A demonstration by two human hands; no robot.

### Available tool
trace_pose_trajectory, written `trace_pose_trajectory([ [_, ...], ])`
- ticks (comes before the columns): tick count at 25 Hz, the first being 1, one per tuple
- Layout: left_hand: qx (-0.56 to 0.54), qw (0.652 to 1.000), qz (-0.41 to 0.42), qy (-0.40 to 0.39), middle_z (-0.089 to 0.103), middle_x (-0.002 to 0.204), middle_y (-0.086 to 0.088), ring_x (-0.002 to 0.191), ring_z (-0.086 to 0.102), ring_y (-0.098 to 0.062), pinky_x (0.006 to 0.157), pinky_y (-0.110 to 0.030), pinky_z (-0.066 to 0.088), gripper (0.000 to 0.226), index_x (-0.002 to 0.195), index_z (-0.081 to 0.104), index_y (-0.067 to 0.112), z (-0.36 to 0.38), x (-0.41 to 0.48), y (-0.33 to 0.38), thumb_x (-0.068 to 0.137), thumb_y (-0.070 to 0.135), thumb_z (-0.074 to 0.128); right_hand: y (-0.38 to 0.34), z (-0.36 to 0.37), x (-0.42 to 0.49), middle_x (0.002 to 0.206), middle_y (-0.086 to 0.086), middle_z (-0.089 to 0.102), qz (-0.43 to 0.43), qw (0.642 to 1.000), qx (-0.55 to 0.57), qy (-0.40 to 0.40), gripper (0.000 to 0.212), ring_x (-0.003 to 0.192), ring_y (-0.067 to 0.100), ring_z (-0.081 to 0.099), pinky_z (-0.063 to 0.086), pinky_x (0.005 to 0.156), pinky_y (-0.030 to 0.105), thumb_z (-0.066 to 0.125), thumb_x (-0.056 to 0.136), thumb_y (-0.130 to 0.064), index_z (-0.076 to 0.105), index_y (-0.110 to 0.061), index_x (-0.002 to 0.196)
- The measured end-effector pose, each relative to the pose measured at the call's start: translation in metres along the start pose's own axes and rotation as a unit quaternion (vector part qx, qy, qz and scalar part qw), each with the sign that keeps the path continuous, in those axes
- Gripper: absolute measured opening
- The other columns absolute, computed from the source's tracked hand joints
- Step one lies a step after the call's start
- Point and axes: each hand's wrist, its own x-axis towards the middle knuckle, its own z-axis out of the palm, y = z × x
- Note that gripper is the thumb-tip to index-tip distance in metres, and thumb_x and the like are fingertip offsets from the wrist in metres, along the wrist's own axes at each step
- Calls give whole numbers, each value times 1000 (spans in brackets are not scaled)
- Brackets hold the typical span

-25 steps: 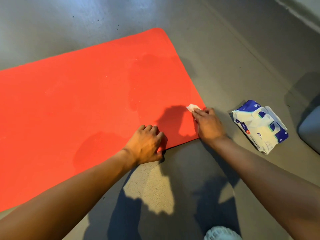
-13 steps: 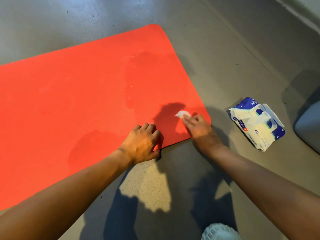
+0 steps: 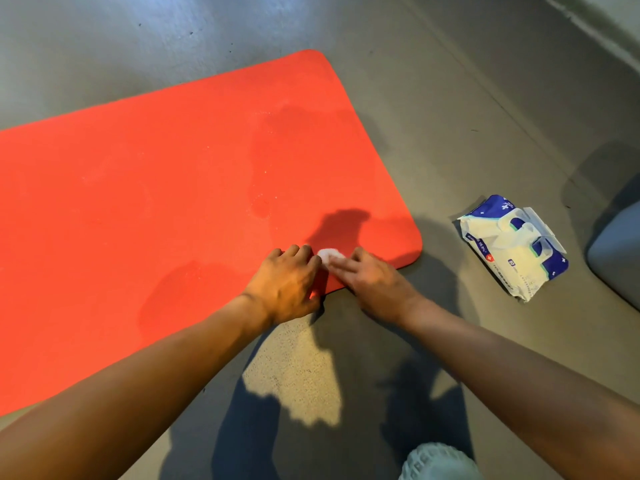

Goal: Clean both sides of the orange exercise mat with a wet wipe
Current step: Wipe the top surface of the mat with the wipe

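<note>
Orange exercise mat point(image 3: 156, 202) is laid flat on the floor point(image 3: 450, 98), one side up, with its near right corner beside the hands. A wet wipe point(image 3: 329, 254), bunched small, is pressed to the mat under the straight fingers of the right hand point(image 3: 372, 284), just inside the near edge. The left hand point(image 3: 285, 282) rests on the mat beside it with fingers bent; whether the edge is pinched cannot be told.

Step judged: the upper side is being wiped near the corner. The mat should be held down firmly so it is not dragged. Strokes should be overlapped and carried over the edge.

Darker, damp-looking patches are noted on the mat. The floor is smooth, grey and partly sunlit. A pack of wipes point(image 3: 512, 247) lies right of the mat, well apart from it.
</note>
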Motion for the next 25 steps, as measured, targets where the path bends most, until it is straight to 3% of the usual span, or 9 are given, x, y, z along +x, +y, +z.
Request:
trace_pose_trajectory([
  [4, -21, 999, 4, -23, 56, 104, -8, 88, 54, -29, 73, -39, 48, 49, 108, 53, 17, -4, 2, 5, 76, 53, 55, 62, -7, -12, 139, 11, 61, 276, 959, 7, 62, 62, 107, 28, 50, 42, 95, 33, 22, 90, -18, 57, -14, 141],
  [6, -43, 999, 4, -34, 54, 103, -11, 86, 51, -29, 71, -39, 49, 46, 110, 52, 15, -5, 4, 8, 78, 48, 56, 58, -4, -12, 133, 15, 62, 337, 935, 54, 101, 62, 102, 17, 45, 36, 96, 21, 23, 90, -24, 62, -8, 134],
  [10, -55, 997, 1, -53, 51, 103, -16, 91, 54, -35, 67, -39, 49, 31, 108, 49, 13, -6, 3, 18, 85, 34, 51, 11, 4, -28, 133, 9, 63, 135, 985, 57, 93, 57, 91, 26, 50, 50, 92, 31, 41, 80, -2, 61, -2, 133],
  [12, -35, 997, -3, -74, 51, 116, -24, 107, 54, -43, 70, -38, 43, 29, 113, 48, 11, -5, 4, 23, 88, 26, 50, 15, -4, -29, 140, 2, 58, 77, 995, 36, 49, 67, 93, 25, 50, 51, 89, 31, 32, 82, -8, 52, -13, 145],
  [14, -25, 995, -15, -98, 48, 126, -29, 118, 50, -47, 74, -41, 44, 33, 118, 46, 8, -9, 4, 28, 89, 22, 51, 42, -13, -17, 137, 2, 58, 145, 989, 10, 37, 69, 97, 25, 50, 52, 89, 35, 32, 85, -10, 45, -26, 151],
  [16, -17, 993, -20, -112, 48, 127, -29, 120, 50, -46, 78, -42, 47, 35, 121, 45, 6, -15, 4, 31, 90, 22, 51, 68, -22, -1, 132, 7, 62, 255, 966, -14, 36, 57, 104, 33, 51, 51, 90, 41, 42, 88, 1, 58, -17, 139],
  [19, 32, 994, 7, -108, 51, 118, -23, 113, 54, -42, 84, -43, 48, 34, 123, 47, 3, -27, 3, 34, 94, 22, 47, 63, -26, 9, 126, 9, 65, 281, 958, -37, 45, 40, 100, 34, 50, 49, 91, 40, 47, 86, 4, 67, -8, 119],
  [22, 161, 975, 112, -108, 56, 105, -14, 91, 58, -32, 77, -43, 50, 34, 120, 56, 5, -29, 3, 38, 96, 22, 41, 25, -14, -7, 139, 4, 57, 143, 989, 23, 22, 61, 96, 26, 48, 50, 92, 36, 42, 83, -4, 52, -14, 143],
  [25, 207, 960, 146, -117, 60, 91, -10, 76, 60, -27, 67, -39, 52, 33, 110, 63, 10, -23, -6, 39, 87, 27, 46, 3, -12, -18, 151, 2, 48, 4, 999, 29, -26, 68, 98, 25, 50, 53, 91, 38, 25, 82, -13, 51, -9, 144],
])
